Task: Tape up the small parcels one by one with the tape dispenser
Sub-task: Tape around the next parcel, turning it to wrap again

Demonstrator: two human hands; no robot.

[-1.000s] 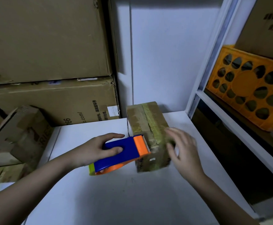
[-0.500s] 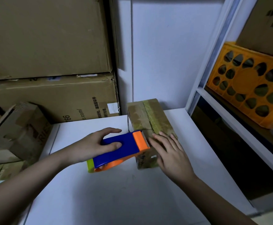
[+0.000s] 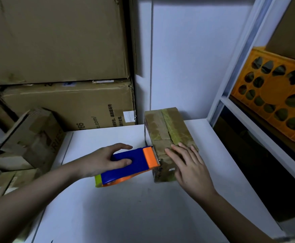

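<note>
Parcel: one small parcel (image 3: pixel 169 137) stands on the white table (image 3: pixel 125 207), towards the back, near the wall. Strips of tape already run along its top.

Tape dispenser: blue body, orange head, toothed blade. The tape dispenser (image 3: pixel 131 165) sits at the parcel's near left corner, blade touching or just beside the cardboard; I cannot tell which.

Left hand: my left hand (image 3: pixel 104 160) grips the dispenser body, fingers curled over the top and thumb along the near side.

Right hand: my right hand (image 3: pixel 187 163) lies flat on the parcel's near end, fingers straight, pressing the top and the front corner. It holds nothing.

Change: a second ago this right hand was off to the parcel's right side; half a second ago it had come onto the top, and now it lies spread there. The dispenser has barely shifted.

Meaning for the task: I judge the strip is laid and I am smoothing it and bracing the box, so the blade can tear the tape. This parcel looks nearly finished.

Other stock: large cartons (image 3: pixel 55 67) stacked behind; smaller boxes (image 3: pixel 29 137) at left; an orange crate (image 3: pixel 274 95) on the right shelf.
</note>
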